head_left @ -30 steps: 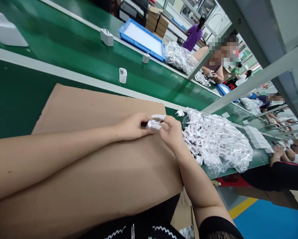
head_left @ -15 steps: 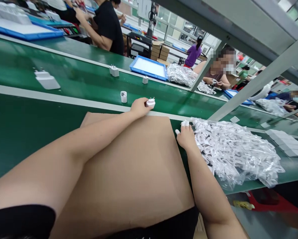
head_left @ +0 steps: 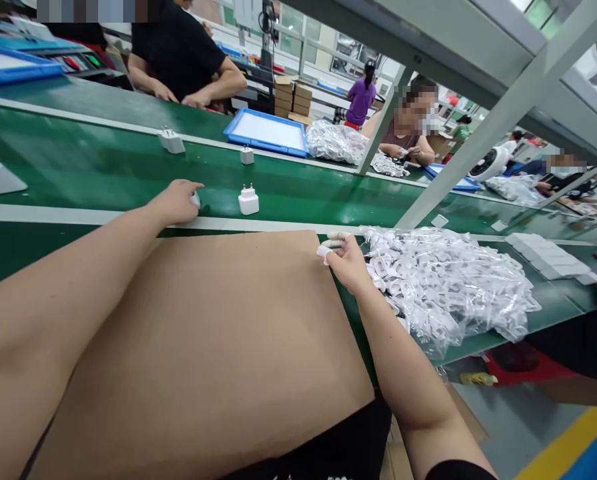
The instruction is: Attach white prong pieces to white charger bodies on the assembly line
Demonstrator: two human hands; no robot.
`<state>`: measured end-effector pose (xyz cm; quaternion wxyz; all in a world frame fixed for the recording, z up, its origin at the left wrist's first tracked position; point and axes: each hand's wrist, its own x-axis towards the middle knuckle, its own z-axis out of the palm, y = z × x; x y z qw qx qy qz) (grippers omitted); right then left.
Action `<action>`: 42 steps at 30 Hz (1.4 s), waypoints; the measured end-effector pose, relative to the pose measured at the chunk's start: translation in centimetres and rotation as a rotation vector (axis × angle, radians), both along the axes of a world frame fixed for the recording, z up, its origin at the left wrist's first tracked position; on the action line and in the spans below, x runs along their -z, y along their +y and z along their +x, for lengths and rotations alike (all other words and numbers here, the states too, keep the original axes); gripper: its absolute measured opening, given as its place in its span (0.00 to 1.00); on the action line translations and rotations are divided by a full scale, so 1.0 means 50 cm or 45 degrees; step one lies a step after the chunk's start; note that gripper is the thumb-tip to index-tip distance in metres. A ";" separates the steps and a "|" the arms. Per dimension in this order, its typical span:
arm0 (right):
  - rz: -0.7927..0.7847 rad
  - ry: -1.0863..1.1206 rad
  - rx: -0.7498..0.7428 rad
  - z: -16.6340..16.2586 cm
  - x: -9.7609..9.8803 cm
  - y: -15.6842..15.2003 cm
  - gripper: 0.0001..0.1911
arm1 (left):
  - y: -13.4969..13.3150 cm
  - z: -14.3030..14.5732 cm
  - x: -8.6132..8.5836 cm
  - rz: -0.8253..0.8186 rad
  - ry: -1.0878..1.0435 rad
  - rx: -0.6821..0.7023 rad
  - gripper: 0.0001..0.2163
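Observation:
My left hand (head_left: 176, 201) is over the green conveyor belt (head_left: 318, 193), its fingers closed round a small white piece (head_left: 195, 199) that looks like a charger plug and is mostly hidden. Its index finger points out past it. To the right, a white two-pin charger plug (head_left: 248, 200) stands on the belt, pins up. My right hand (head_left: 347, 261) hovers by the right corner of a brown cardboard sheet (head_left: 218, 333), fingers apart, with white covers on some fingertips. Close beside it lies a clear bag of white plastic parts (head_left: 453, 287).
More charger plugs (head_left: 171, 141) sit farther along the belt. A blue-rimmed tray (head_left: 268, 133) lies beyond it. A slanting metal post (head_left: 468, 127) rises at right. White boxes (head_left: 553, 257) lie past the bag. Co-workers (head_left: 178, 53) sit across the belt.
My left hand has let go of one charger plug, which now stands on the belt, and moved left to the other piece. My right hand has drawn slightly away from the bag. The view has shifted.

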<state>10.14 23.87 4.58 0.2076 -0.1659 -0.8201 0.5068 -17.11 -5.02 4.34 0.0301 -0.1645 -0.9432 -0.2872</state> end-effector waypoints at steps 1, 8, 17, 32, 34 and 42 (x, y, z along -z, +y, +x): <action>-0.257 0.013 -0.084 -0.001 -0.004 -0.009 0.21 | -0.015 0.003 -0.001 -0.012 -0.001 0.040 0.25; -0.918 -0.129 -0.414 0.024 -0.040 -0.050 0.19 | -0.018 0.164 -0.050 -0.016 0.238 0.171 0.20; -0.689 -0.118 -0.451 0.052 -0.057 -0.073 0.31 | 0.095 0.423 0.028 0.259 -0.038 0.718 0.17; -0.459 -0.285 -0.540 0.071 -0.058 -0.107 0.22 | 0.082 0.416 0.051 0.570 -0.426 0.754 0.18; -0.382 -0.239 -0.505 0.069 -0.054 -0.108 0.23 | 0.082 0.413 0.053 0.569 -0.404 0.763 0.17; 0.687 0.183 -0.536 0.059 -0.045 -0.133 0.07 | 0.082 0.410 0.055 0.584 -0.423 0.753 0.14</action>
